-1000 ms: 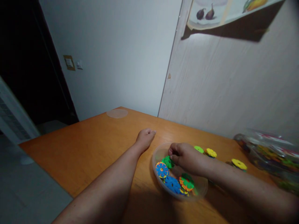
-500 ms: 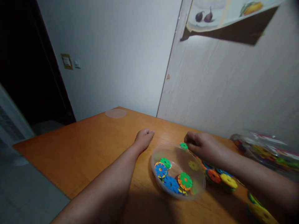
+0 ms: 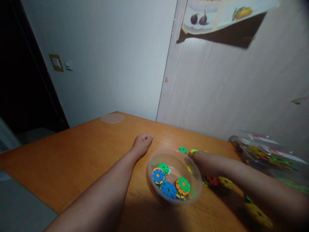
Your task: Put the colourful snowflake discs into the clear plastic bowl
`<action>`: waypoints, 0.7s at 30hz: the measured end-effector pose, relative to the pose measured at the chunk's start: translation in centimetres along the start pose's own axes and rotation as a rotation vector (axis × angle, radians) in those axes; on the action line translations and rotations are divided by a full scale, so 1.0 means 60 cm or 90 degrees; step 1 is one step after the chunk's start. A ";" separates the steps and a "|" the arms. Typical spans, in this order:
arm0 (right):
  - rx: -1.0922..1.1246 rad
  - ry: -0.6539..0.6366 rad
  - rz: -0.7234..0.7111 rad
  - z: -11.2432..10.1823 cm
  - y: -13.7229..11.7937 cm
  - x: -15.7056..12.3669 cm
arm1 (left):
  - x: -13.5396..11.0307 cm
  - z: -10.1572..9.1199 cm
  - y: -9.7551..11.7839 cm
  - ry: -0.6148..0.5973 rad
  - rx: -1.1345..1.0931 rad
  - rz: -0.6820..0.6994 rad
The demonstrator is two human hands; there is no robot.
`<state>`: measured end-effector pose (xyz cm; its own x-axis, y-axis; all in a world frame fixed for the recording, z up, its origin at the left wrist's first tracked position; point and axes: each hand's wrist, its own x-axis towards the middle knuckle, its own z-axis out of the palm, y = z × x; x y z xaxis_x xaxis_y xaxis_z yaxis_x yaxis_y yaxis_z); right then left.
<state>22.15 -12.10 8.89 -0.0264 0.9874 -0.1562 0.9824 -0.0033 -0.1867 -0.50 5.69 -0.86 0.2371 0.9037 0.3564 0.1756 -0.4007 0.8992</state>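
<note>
My left hand (image 3: 142,145) rests on the table as a closed fist, just left of the clear plastic bowl (image 3: 151,190). Nothing shows in it. Inside the bowl lie several notched plastic discs, among them a blue disc (image 3: 168,190), a second blue disc (image 3: 158,175) and a green disc (image 3: 183,185). My right hand (image 3: 204,162) is low at the bowl's far right side, among loose discs on the table. Its fingers point down and are mostly hidden. Close to its fingertips lie a green disc (image 3: 183,149) and a yellow-green disc (image 3: 193,150).
More discs, such as a yellow disc (image 3: 225,182) and a yellow stack (image 3: 259,215), lie under and beside my right forearm. Clear bags of colourful pieces (image 3: 270,154) sit against the wall at right. A round translucent lid (image 3: 112,119) lies at the table's far corner.
My right hand has come down from above the bowl's far rim to the discs at its right. My left hand stays a fist by the bowl. The view has turned slightly right.
</note>
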 end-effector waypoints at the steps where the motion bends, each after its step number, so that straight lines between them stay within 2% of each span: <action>1: 0.004 -0.017 -0.013 0.000 -0.001 0.004 | 0.000 0.000 0.000 -0.002 0.006 0.001; 7: 0.037 -0.119 -0.089 -0.003 0.004 0.020 | 0.001 0.000 -0.009 -0.017 0.012 -0.007; 12: -0.054 -0.162 -0.145 -0.001 0.006 0.028 | 0.002 0.001 -0.011 -0.020 0.000 -0.005; 21: -0.051 -0.217 -0.142 -0.008 0.001 0.036 | -0.002 0.000 -0.004 -0.023 0.016 -0.016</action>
<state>22.21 -9.93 8.99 -0.2862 0.8534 -0.4357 0.9568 0.2298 -0.1782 -0.54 5.70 -1.12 0.2660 0.9080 0.3238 0.2052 -0.3815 0.9013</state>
